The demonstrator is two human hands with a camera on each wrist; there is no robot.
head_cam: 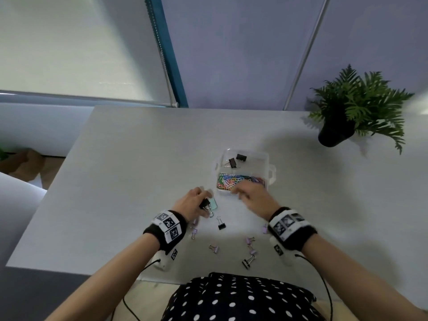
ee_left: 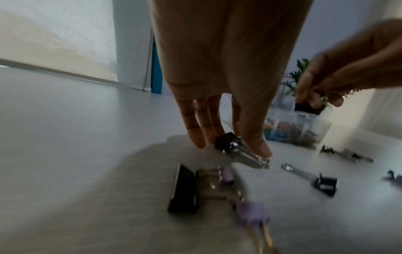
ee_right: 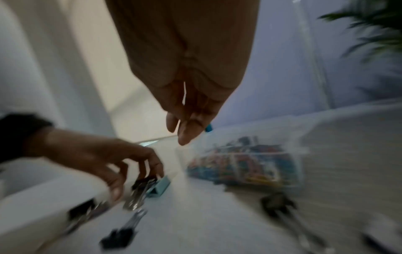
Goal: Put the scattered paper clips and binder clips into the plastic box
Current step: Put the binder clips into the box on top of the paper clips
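Two hands work just short of the plastic box (head_cam: 245,167), and the left hand (head_cam: 193,203) is the one with a load: its thumb and fingers pinch a black binder clip (head_cam: 205,203) by the body, the silver wire handles pointing back toward the person. A teal binder clip (head_cam: 214,202) lies touching or just beside that grip; whether the hand holds it too I cannot tell. In the left wrist view the black binder clip sits lifted a little off the table (head_cam: 129,158).

The right hand (head_cam: 251,195) hangs at the near edge of the box, blurred. The left wrist view shows its fingertips closed on something small and dark, while its own wrist view shows fingers hanging together; what it holds, if anything, I cannot tell.

From the left hand the box lies forward and to the right, close, with its long axis running away from the person: coloured paper clips (head_cam: 238,181) fill the near compartment, two black clips lie in the far one. The coming move, I judge, is a short carry up-right over the near wall, and the right hand sits in that path. More binder clips, a black one (head_cam: 221,224) and lilac ones (head_cam: 250,240), stay scattered nearer the person, between the wrists
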